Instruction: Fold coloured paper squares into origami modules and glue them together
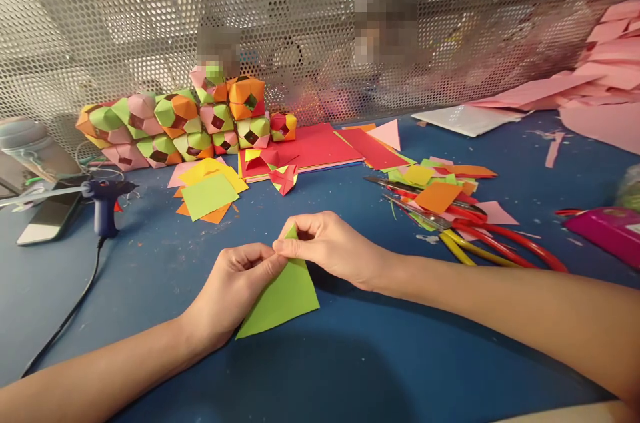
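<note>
My left hand (pixel 225 293) and right hand (pixel 335 250) both pinch the green paper (pixel 287 300) near its far corner, over the worktop (pixel 450 356). I judge it light, thin, easily creased; best gripped gently at edges.

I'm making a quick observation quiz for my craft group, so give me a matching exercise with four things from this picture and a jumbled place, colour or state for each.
Things:
1. Green sheet
2. Glue gun
3. Folded paper balls
4. Heap of strips

Descriptions:
A. Multicoloured, stacked by the mesh screen
B. Pinched by the left hand and right hand
C. Pink, at far right
D. Dark blue, left of both hands

Pairs: 1-B, 2-D, 3-A, 4-C
</note>
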{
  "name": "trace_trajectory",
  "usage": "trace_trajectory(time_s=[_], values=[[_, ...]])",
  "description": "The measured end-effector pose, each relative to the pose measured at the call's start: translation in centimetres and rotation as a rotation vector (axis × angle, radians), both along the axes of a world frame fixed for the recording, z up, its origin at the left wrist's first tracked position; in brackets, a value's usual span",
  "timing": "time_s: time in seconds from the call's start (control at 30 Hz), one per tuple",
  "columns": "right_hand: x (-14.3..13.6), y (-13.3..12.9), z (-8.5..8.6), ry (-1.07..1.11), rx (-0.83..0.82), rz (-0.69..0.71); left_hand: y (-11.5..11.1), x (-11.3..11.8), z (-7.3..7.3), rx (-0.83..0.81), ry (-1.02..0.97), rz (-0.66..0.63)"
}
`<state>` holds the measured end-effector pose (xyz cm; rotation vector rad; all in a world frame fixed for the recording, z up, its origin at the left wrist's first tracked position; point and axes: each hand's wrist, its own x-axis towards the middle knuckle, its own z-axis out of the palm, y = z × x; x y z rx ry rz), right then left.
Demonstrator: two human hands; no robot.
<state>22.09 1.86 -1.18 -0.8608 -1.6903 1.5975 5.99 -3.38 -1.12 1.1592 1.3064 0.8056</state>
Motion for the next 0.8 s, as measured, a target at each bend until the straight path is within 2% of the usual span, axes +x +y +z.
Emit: trace_trajectory(time_s=[0.3,0.47,0.63,0.8], values=[[0.1,0.2,0.0,0.119,-0.146,0.048,0.1,0.0,0.4,0.015,0.052,-0.035],[0.1,0.3,-0.3,0.056,-0.073,0.045,0.2,-0.1,0.1,0.034,0.055,-0.038],[0.2,0.5,-0.2,-0.010,0.003,-0.062,0.2,-0.2,0.1,0.046,0.037,-0.084],[0.7,2.7,-0.6,0.075,0.011,-0.212,0.5,-0.4,-0.1,0.006,-0.201,-0.124]])
